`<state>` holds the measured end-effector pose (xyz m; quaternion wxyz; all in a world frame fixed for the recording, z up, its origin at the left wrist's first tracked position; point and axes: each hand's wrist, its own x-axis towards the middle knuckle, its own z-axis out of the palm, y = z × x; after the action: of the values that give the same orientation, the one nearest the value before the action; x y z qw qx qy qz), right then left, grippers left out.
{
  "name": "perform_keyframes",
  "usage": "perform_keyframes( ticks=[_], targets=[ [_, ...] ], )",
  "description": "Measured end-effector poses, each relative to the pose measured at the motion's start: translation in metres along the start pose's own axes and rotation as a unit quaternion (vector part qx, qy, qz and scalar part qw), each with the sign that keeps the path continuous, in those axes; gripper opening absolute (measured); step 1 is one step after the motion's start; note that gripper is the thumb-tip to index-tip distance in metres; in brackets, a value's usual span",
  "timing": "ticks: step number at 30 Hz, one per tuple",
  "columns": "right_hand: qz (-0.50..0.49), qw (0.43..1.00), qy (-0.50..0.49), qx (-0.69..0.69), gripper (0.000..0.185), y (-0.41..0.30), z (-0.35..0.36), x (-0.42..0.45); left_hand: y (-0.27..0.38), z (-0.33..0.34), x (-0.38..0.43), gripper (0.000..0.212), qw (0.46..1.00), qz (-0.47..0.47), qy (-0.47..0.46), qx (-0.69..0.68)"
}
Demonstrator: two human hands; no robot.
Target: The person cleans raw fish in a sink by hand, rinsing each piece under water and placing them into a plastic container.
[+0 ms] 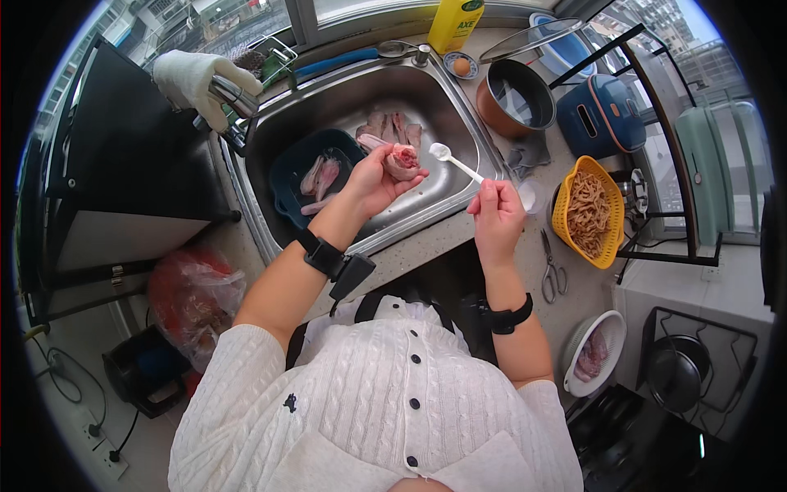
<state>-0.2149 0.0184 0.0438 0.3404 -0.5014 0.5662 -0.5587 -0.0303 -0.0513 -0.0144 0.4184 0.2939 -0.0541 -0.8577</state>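
Over the stainless steel sink (460,123), my left hand (376,178) cradles a piece of raw meat (403,161) with its red cut end up. My right hand (497,212) grips the handle of a small white plastic spoon (440,152), whose bowl holds white powder and is beside the meat, apart from it. Several raw pieces (393,126) lie on the sink floor behind my left hand. A dark teal basin (286,175) in the left of the sink has more pale raw pieces (321,175) in it. A small round container (529,195) with something white stands partly behind my right hand.
Right of the sink are a copper-coloured pot (501,111), a grey cloth (530,152), scissors (553,273), a yellow basket of brown strips (561,212) and a white colander (572,363) with meat. A faucet (233,98) with a glove over it stands at the left rim. A yellow bottle (455,24) stands behind.
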Motion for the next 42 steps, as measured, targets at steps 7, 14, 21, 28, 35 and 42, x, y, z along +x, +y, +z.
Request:
perform_keyframes(
  ticks=[7,14,21,28,35,42],
  targets=[
    [-0.242,0.931,-0.082,-0.26,0.012,-0.01,0.017,-0.004,0.001,-0.002,-0.007,0.032,0.999,-0.002,-0.008,-0.038],
    [-0.369,0.866,-0.123,-0.314,0.013,-0.018,0.016,-0.002,0.003,-0.003,-0.01,0.033,0.998,-0.008,-0.046,-0.045],
    [-0.18,0.97,0.025,-0.163,0.012,-0.004,-0.012,0.005,0.004,-0.005,-0.003,0.031,0.999,-0.03,-0.034,-0.026],
    [0.038,0.916,0.237,-0.322,0.026,0.061,-0.127,0.009,0.007,-0.023,0.006,0.032,0.999,-0.047,-0.025,-0.008],
    [0.229,0.876,0.169,-0.39,0.042,0.074,-0.131,0.008,0.034,-0.075,0.027,0.026,0.983,-0.114,-0.145,-0.016],
    [-0.034,0.96,0.184,-0.209,0.023,0.019,-0.054,-0.01,0.053,-0.075,0.031,0.024,0.963,-0.177,-0.204,0.018]
  ],
)
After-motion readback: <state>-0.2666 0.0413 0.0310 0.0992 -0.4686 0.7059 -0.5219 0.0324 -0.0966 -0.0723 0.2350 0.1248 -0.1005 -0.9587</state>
